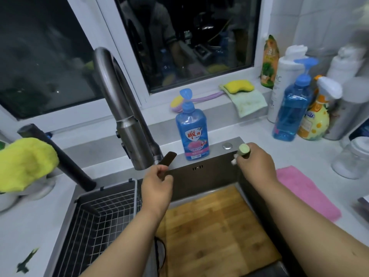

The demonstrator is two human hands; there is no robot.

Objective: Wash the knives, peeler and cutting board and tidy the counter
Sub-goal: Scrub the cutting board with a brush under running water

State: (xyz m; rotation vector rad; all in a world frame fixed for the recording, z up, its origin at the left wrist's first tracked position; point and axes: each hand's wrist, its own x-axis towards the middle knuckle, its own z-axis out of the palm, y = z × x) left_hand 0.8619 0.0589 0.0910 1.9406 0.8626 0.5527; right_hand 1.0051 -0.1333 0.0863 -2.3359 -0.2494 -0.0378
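Red-logoed blue detergent bottle (192, 134)

A: Count, head view. Hands: two, left hand (157, 181) and right hand (254, 160). Cutting board (217, 226): one, in the sink (211, 168).

B: Bottles?

A: Blue pump bottles: two, one (192, 134) at 12 o'clock from the board, one (292, 110) at 2 o'clock. Spray bottle (317, 114): one. White bottle (283, 82): one.

B: Soft goods?

A: Pink cloth (305, 192): one, on the counter (30, 232). Yellow sponge (239, 85): one. Wire basket (99, 212): one. Faucet (123, 114): one. Glass jar (353, 158): one.
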